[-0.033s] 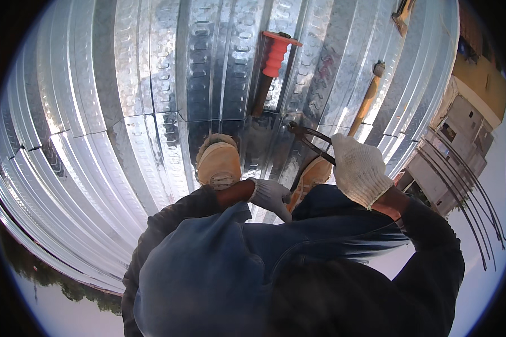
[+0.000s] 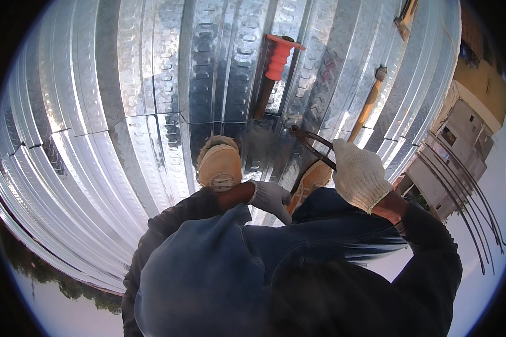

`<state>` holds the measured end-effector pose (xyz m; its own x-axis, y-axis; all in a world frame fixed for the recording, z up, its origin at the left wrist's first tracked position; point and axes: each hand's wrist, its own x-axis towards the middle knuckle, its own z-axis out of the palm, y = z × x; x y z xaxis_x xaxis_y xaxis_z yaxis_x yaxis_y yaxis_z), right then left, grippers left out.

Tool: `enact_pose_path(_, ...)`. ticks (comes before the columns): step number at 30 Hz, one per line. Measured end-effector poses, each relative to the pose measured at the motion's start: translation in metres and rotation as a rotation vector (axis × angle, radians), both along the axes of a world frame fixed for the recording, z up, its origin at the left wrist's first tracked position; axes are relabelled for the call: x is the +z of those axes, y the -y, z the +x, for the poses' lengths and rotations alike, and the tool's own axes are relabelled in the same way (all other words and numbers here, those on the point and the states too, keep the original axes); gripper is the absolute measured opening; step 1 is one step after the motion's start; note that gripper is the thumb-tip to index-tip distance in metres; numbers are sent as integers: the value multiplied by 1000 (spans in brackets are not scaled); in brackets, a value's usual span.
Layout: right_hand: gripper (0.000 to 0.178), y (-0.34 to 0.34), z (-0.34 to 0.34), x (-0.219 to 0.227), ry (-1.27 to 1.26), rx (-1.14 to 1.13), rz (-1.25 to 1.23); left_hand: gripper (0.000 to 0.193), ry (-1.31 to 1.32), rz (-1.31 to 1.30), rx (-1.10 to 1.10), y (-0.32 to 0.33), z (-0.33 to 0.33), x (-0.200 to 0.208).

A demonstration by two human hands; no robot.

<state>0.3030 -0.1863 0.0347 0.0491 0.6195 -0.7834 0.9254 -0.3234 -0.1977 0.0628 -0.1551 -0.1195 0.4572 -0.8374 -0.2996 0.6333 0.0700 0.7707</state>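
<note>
My right hand, in a white knit glove, is closed around the dark handles of a pair of pincers. The tool's head points left, over the ribbed metal decking, and its jaws look slightly apart. Between my knees hangs my left hand, also gloved, with thumb and fingers apart and nothing visible in it. Just beyond the pincers lies a chisel with a red ribbed hand guard and a dark shank. A wooden-handled hammer rests on the decking beyond my right hand.
My tan shoes stand on the decking, near a seam between sheets. Another wooden-handled tool lies at the far right. Past the right edge, several bent steel bars stick out in front of a grey building. Treetops show beyond the left edge.
The whole view has shifted very slightly, with the tools appearing a little lower. Both hands keep their positions, and the pincers stay in my right hand.
</note>
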Motion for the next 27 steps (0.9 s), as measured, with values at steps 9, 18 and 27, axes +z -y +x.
enact_pose_path(9, 27, 31, -22, 35, -348, -819, -519, 104, 19, -30, 66, -5, 3, -8)
enact_pose_path(18, 27, -9, 88, 164, 271, -656, -241, 98, 61, -61, -71, 10, 20, 3)
enact_pose_path(27, 45, 160, 189, 5, -69, -1147, 31, 75, 101, 385, 107, -4, 18, 8)
